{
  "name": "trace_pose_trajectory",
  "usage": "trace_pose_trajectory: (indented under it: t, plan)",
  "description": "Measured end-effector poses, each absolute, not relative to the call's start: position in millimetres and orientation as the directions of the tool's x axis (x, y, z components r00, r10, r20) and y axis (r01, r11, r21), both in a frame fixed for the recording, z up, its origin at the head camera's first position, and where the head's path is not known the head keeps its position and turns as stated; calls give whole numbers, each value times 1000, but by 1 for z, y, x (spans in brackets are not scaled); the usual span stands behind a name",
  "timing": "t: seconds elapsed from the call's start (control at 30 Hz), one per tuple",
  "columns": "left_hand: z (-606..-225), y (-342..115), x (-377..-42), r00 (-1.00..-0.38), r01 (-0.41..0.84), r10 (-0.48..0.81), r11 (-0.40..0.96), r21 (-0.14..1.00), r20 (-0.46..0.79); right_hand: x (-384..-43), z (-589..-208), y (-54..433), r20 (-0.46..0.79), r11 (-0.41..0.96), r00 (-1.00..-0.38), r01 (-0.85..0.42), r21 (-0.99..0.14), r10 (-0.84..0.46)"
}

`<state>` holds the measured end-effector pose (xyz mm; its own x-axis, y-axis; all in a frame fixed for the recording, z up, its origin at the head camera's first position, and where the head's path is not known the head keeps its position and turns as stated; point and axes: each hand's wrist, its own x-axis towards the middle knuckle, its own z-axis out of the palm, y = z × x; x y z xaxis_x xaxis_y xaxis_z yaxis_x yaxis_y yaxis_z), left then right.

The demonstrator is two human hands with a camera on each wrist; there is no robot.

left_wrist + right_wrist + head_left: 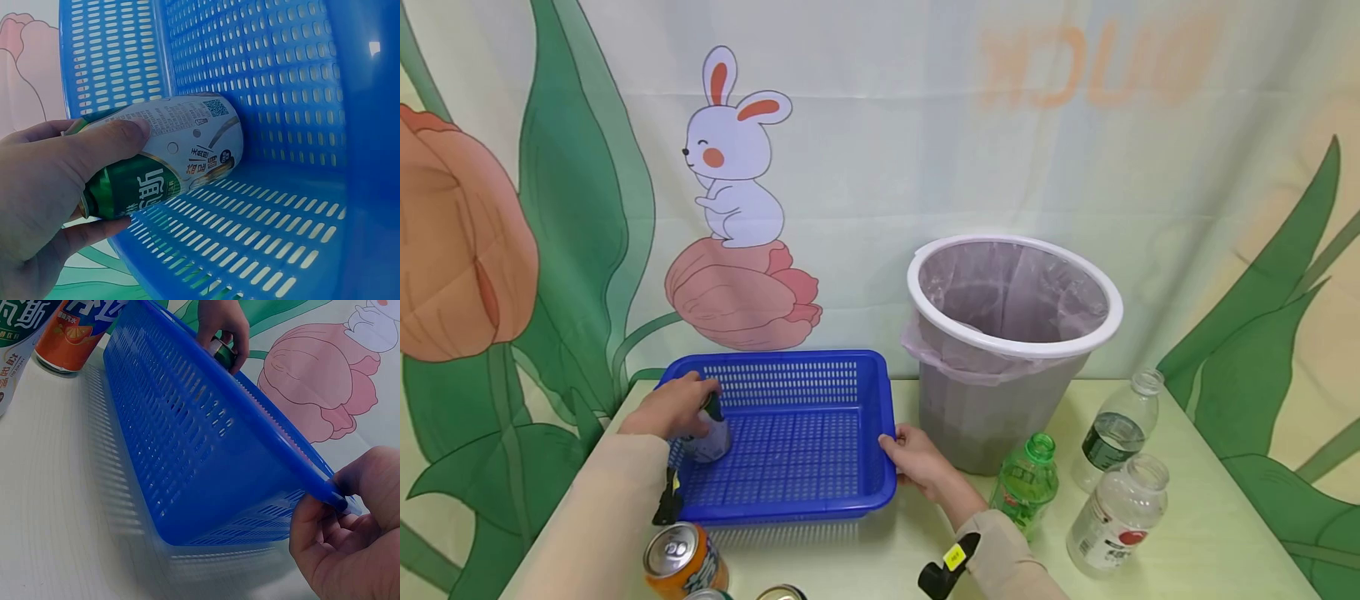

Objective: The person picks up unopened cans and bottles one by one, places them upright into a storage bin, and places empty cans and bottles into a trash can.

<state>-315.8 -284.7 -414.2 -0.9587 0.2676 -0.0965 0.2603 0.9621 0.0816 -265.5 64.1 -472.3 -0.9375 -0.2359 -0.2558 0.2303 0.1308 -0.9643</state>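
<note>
My left hand grips a green and white drink can near its top, thumb along one side. That can stands inside the blue plastic basket, at its left end. At the basket's right end my right hand pinches the rim between thumb and curled fingers, as the right wrist view shows. An orange soda can is on the table in front of the basket's left corner.
A grey bin with a white rim and a plastic liner stands right of the basket. A green bottle, a clear labelled bottle and another clear bottle stand at the right. Further can tops show at the bottom edge.
</note>
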Motion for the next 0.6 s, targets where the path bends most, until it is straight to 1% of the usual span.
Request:
trace_pose_trajectory:
  t: [0.33, 0.6]
  plan:
    - [-414, -281, -319, -963, 254, 261, 963, 92, -75, -265, -474, 65, -256, 136, -936, 228, -964, -241]
    - [-414, -279, -325, -969, 233, 238, 970, 65, -71, -266, -472, 65, -261, 143, -935, 232, -962, -242]
